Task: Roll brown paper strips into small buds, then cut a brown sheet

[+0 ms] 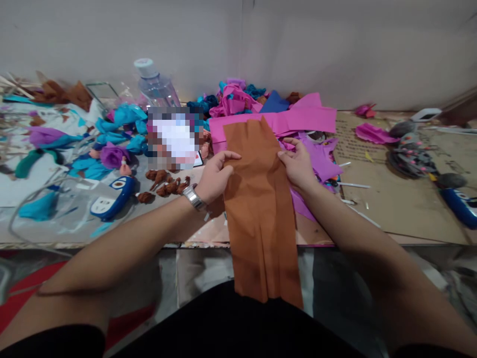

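Note:
A long strip of brown crepe-like paper or fabric [261,199] hangs between my hands, its lower end reaching past the table edge towards my lap. My left hand [218,174], with a metal watch at the wrist, pinches its left edge. On the opposite edge, my right hand [298,161] grips the strip between thumb and fingers. Soft creases run down the lower part. Behind its top end lies a pink strip [309,117], and a purple piece [322,156] shows beyond my right hand. Small brown twisted bundles [167,184] lie left of my left wrist.
A clear bottle [158,89] stands at the back against the wall. Blue and purple scraps [115,154] cover the left side, near a blue-and-white device [114,198]. At right, cardboard [391,199] carries a grey pincushion-like bundle [412,156] and thin white sticks.

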`<state>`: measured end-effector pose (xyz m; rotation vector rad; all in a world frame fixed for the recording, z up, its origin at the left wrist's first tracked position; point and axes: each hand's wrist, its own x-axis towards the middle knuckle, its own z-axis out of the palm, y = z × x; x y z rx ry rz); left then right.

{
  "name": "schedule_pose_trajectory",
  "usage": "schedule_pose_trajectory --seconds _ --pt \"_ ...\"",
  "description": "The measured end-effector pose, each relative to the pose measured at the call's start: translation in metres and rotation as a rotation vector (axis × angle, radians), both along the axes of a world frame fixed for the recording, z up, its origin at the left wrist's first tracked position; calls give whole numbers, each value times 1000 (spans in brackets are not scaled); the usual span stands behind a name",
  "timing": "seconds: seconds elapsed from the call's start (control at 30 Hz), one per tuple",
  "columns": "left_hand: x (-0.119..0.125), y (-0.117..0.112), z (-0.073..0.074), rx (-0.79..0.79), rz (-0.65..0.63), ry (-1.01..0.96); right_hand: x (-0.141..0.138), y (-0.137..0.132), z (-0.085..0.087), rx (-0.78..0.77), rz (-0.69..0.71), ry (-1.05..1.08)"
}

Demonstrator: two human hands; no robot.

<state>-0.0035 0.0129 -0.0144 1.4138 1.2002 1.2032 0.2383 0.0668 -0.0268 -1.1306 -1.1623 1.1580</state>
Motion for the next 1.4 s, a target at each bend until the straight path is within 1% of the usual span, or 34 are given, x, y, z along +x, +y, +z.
schedule_pose_trajectory --seconds 0.07,0.2,0.27,0.37,0.47,0.63,0.8,0.93,1.0,1.1,1.23,1.33,1.4 --pt "0 2 -1 -15 14 -14 0 -1 0 6 58 -26" --pt "1 4 -4 88 62 22 -1 -5 4 65 156 -137" --pt "1 5 -5 82 42 -10 -2 -7 5 35 202 -144" --pt "0 6 -6 38 -23 -70 -4 -10 7 -54 260 -110" --pt "-2 9 -10 36 -34 -64 -4 -12 10 -22 257 -64" --pt "-7 15 -16 130 8 -12 -4 -12 12 56 264 -41" --pt "-7 14 -15 138 34 13 -2 -9 10 69 251 -53" --pt "-5 13 -17 149 -50 -17 1 -4 6 71 253 -57" --pt "-3 12 -18 130 -95 -50 3 -2 4 83 250 -49" --pt "-2 12 -20 82 -105 -79 4 -1 3 92 235 -27" --pt "-5 15 -20 77 -43 -90 5 -1 2 64 228 -39" --pt "-9 21 -22 95 -45 -118 6 0 0 -19 231 -80" --pt "-10 24 -25 123 -36 -88 6 1 -2 -79 245 -58"
